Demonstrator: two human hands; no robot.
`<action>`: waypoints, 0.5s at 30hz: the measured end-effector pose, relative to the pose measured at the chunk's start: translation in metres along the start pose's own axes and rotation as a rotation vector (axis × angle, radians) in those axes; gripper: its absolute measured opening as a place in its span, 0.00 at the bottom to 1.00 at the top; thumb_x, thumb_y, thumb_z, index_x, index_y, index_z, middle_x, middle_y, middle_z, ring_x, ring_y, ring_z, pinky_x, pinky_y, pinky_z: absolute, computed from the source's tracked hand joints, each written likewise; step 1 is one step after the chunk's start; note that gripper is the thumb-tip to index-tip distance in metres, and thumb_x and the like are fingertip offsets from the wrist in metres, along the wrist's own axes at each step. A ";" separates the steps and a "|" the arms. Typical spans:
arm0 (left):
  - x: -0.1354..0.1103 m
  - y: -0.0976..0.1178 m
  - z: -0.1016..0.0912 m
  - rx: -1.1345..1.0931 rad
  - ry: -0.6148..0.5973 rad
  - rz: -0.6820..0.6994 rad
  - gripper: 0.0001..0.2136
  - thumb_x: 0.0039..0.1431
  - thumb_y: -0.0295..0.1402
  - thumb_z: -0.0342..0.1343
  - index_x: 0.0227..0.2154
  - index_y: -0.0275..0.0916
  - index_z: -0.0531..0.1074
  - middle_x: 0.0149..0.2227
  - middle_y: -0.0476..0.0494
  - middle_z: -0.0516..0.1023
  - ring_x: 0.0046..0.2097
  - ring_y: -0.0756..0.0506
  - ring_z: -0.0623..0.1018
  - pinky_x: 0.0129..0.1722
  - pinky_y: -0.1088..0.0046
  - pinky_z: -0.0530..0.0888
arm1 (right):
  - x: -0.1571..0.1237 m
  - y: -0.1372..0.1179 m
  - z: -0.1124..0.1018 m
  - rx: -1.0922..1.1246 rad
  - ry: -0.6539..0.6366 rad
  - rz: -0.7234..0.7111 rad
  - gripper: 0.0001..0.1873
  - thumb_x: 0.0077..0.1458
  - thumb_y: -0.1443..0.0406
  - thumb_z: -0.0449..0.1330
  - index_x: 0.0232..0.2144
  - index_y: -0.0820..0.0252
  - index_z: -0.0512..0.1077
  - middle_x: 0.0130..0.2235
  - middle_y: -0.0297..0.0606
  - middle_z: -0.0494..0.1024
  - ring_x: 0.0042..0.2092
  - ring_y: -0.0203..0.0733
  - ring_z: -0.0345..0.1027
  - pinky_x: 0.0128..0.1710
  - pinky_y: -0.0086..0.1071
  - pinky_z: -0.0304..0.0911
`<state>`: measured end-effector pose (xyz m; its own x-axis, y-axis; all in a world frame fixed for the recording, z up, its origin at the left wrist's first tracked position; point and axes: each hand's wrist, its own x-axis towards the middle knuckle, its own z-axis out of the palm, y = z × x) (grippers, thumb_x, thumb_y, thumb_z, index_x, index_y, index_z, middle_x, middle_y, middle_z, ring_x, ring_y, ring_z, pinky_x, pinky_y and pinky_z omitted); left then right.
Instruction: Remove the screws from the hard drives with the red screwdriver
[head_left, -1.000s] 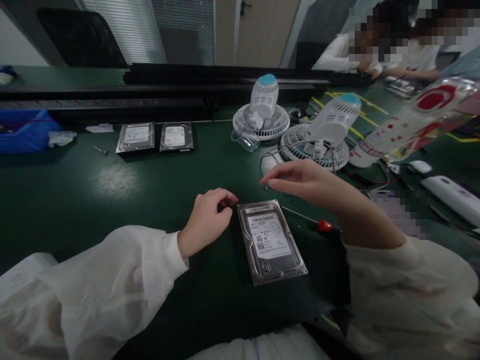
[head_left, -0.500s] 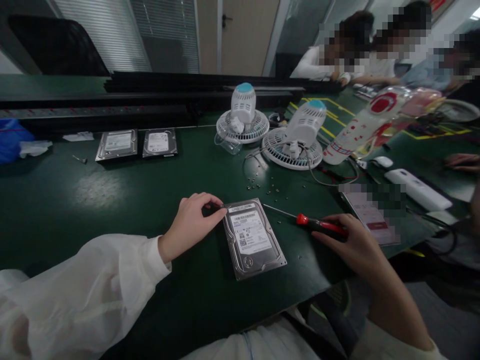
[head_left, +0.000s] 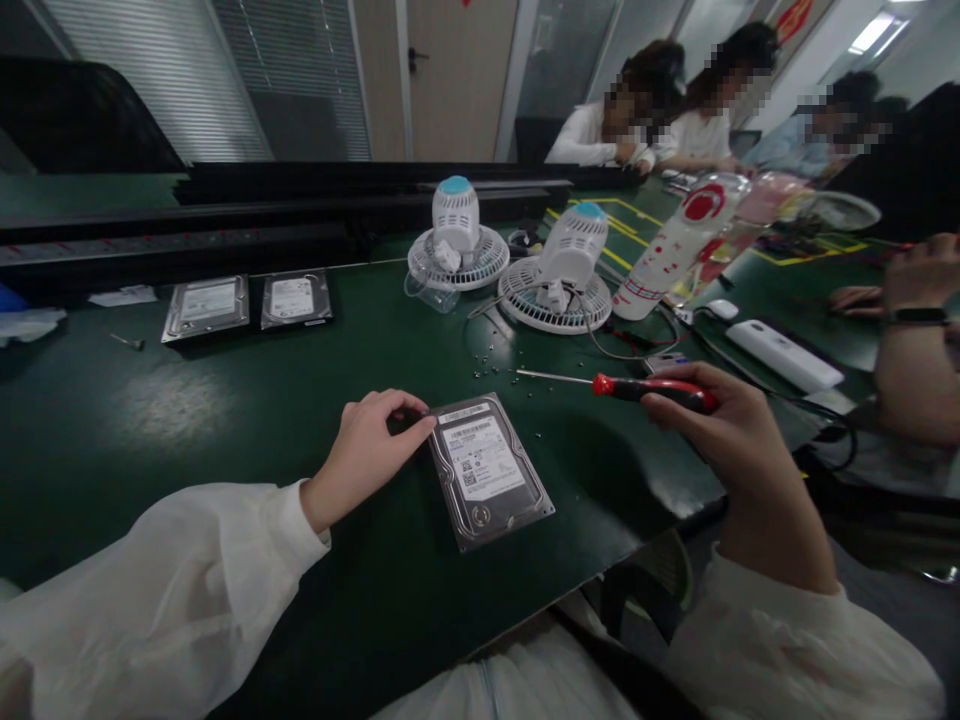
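Note:
A silver hard drive [head_left: 491,470] with a white label lies flat on the green table. My left hand [head_left: 375,440] grips its far left corner, thumb on the edge and fingers curled at the far side, their tips partly hidden. My right hand [head_left: 720,410] is closed around the red and black handle of a screwdriver [head_left: 652,390]. The screwdriver is held above the table to the right of the drive, its thin shaft pointing left toward several small loose screws [head_left: 491,365]. Its tip is apart from the drive.
Two more hard drives [head_left: 214,305] [head_left: 296,298] lie at the back left. Behind the screws are two white fans [head_left: 457,255] [head_left: 559,295], a clear cup [head_left: 431,290] and a tall bottle [head_left: 660,260]. A white power strip [head_left: 784,355] and another person's arm [head_left: 919,340] are at the right.
My right hand has lifted the screwdriver, and its tip has moved away from the drive toward the screws. The view has turned somewhat right. My left hand keeps its grip.

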<state>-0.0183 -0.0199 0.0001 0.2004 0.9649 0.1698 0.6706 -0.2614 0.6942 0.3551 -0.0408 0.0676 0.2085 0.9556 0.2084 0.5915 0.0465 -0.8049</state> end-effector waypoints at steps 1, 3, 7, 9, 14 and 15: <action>0.000 0.000 0.000 0.000 0.000 0.001 0.08 0.64 0.39 0.60 0.40 0.42 0.80 0.41 0.45 0.82 0.45 0.39 0.78 0.48 0.56 0.72 | 0.003 -0.006 0.000 0.042 0.033 -0.011 0.25 0.40 0.52 0.73 0.37 0.61 0.75 0.29 0.36 0.75 0.26 0.33 0.66 0.25 0.28 0.61; 0.000 0.000 0.000 0.003 0.000 0.000 0.08 0.64 0.39 0.60 0.40 0.42 0.80 0.40 0.45 0.82 0.45 0.39 0.78 0.48 0.56 0.72 | 0.012 -0.021 0.000 0.131 0.087 -0.045 0.27 0.38 0.56 0.74 0.40 0.61 0.74 0.30 0.37 0.77 0.27 0.34 0.69 0.25 0.28 0.63; 0.000 0.001 0.000 0.006 0.000 -0.001 0.09 0.64 0.41 0.60 0.39 0.43 0.81 0.40 0.45 0.82 0.45 0.38 0.78 0.48 0.56 0.72 | 0.040 -0.061 0.004 0.317 0.086 -0.157 0.27 0.33 0.64 0.74 0.40 0.58 0.71 0.32 0.35 0.77 0.26 0.32 0.70 0.22 0.28 0.62; 0.000 0.002 0.000 0.007 -0.002 -0.007 0.10 0.64 0.41 0.60 0.40 0.42 0.81 0.41 0.44 0.82 0.45 0.38 0.78 0.48 0.56 0.72 | 0.057 -0.084 0.011 0.381 0.031 -0.209 0.29 0.33 0.65 0.72 0.41 0.56 0.70 0.29 0.31 0.75 0.22 0.30 0.65 0.19 0.28 0.58; -0.002 0.007 -0.001 -0.023 0.003 -0.063 0.12 0.64 0.43 0.60 0.43 0.41 0.80 0.43 0.43 0.82 0.47 0.37 0.79 0.50 0.53 0.73 | 0.092 -0.138 0.048 0.552 -0.057 -0.479 0.29 0.38 0.63 0.62 0.46 0.53 0.62 0.33 0.28 0.77 0.24 0.29 0.64 0.15 0.26 0.46; -0.003 0.008 -0.002 -0.032 0.006 -0.072 0.13 0.64 0.43 0.61 0.43 0.40 0.80 0.43 0.42 0.82 0.47 0.37 0.79 0.50 0.52 0.73 | 0.096 -0.147 0.058 0.551 -0.043 -0.518 0.29 0.41 0.63 0.60 0.48 0.53 0.59 0.33 0.28 0.75 0.24 0.29 0.63 0.15 0.27 0.44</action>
<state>-0.0148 -0.0249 0.0063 0.1480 0.9813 0.1233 0.6602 -0.1908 0.7265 0.2425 0.0608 0.1736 -0.0274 0.7822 0.6225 0.1288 0.6203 -0.7737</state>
